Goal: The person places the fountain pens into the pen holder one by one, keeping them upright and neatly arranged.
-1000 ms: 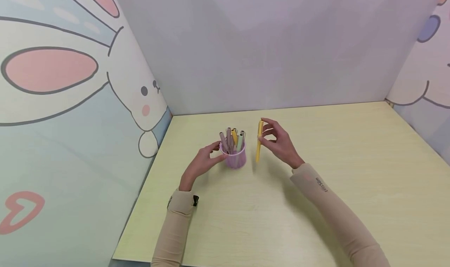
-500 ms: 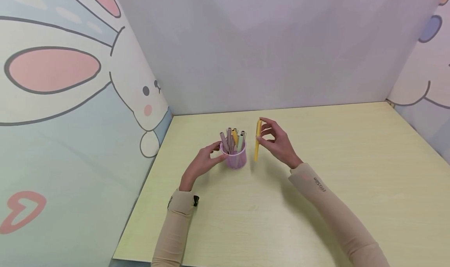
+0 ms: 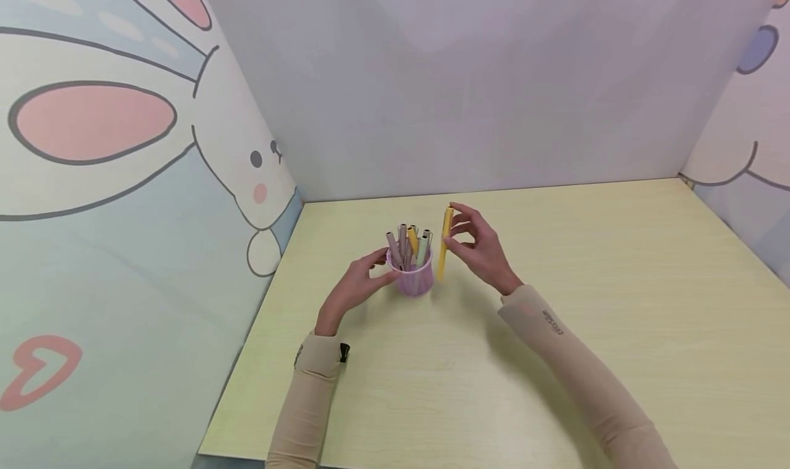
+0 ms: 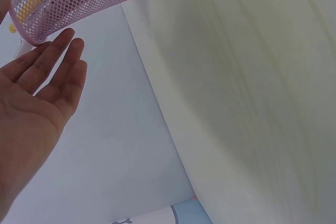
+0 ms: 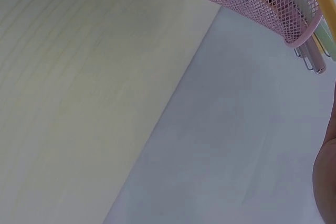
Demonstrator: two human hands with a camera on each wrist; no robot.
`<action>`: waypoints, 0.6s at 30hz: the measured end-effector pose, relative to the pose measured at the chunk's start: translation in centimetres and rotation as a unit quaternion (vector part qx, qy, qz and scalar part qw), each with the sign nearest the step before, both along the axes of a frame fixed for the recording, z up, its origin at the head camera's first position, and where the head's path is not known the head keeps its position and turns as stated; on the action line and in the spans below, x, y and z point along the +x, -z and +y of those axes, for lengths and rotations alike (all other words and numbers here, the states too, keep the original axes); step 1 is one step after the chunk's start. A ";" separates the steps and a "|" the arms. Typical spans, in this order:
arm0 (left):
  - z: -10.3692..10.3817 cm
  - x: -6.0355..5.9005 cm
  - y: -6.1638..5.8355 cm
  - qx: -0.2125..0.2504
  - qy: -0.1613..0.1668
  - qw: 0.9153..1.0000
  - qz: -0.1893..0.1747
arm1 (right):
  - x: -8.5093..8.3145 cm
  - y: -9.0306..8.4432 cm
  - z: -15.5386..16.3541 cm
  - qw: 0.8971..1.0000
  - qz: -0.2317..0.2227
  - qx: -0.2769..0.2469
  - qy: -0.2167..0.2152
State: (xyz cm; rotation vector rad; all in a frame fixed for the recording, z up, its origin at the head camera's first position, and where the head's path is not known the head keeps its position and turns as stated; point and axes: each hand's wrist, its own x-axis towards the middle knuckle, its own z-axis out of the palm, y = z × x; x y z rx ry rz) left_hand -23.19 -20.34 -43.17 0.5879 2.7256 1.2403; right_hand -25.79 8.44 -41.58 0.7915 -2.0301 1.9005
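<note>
A pink mesh pen holder (image 3: 416, 284) stands upright on the table. Several pens rise out of it: mauve ones, a yellow one and a light green pen (image 3: 422, 249). My left hand (image 3: 356, 286) holds the holder by its rim, thumb in front and fingers behind; the left wrist view shows the fingertips at the mesh rim. Just right of the holder, my right hand (image 3: 483, 251) pinches a yellow pen (image 3: 442, 258) nearly upright, its lower end beside the holder's wall. In the right wrist view, this pen's end (image 5: 324, 1) overlaps the holder's rim.
The pale wood table (image 3: 592, 297) meets a plain grey wall (image 3: 469, 99) at the back. A side panel with a rabbit drawing (image 3: 142, 263) borders the left edge. Another printed panel (image 3: 740, 126) stands at the right.
My right hand has moved left and slightly up with the yellow pen, bringing it closer to the pen holder. The left hand and the holder have stayed put.
</note>
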 end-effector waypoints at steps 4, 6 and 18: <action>0.0 0.0 0.0 -0.003 -0.002 1.000 -0.002 | -0.1 0.0 -0.4 1.000 0.011 -0.020 -0.013; 0.0 0.0 0.0 -0.004 -0.002 1.000 -0.003 | -0.2 -0.1 -0.5 0.999 0.017 -0.025 -0.018; 0.1 -0.1 0.0 -0.006 0.001 1.000 0.000 | -0.2 -0.3 -1.1 0.999 0.021 -0.024 -0.021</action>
